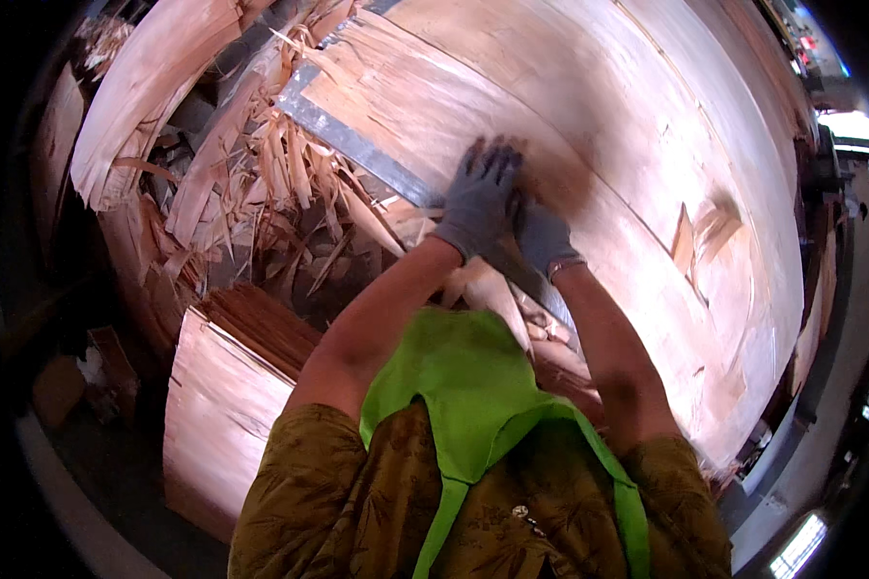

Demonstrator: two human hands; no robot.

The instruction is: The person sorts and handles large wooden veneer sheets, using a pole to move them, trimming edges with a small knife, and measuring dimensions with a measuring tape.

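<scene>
Wide sheets of pale wood veneer (570, 77) lie over a table with a grey metal edge (357, 145). My left hand (481, 198), in a grey glove with darkened fingertips, rests on the veneer close to that edge, its fingers stretched out. Right beside it and touching or nearly touching it is my right hand (541, 236), also gloved. Its fingers are hidden or smeared, so their pose does not show. On the sheet to the right, a torn flap of veneer (695, 236) sticks up near a split.
Torn veneer strips (294, 174) heap up left of the table. A stack of veneer sheets (227, 386) stands at the lower left, and a large curled veneer piece (150, 106) at the upper left. My green apron (463, 386) hangs close to the table's near edge.
</scene>
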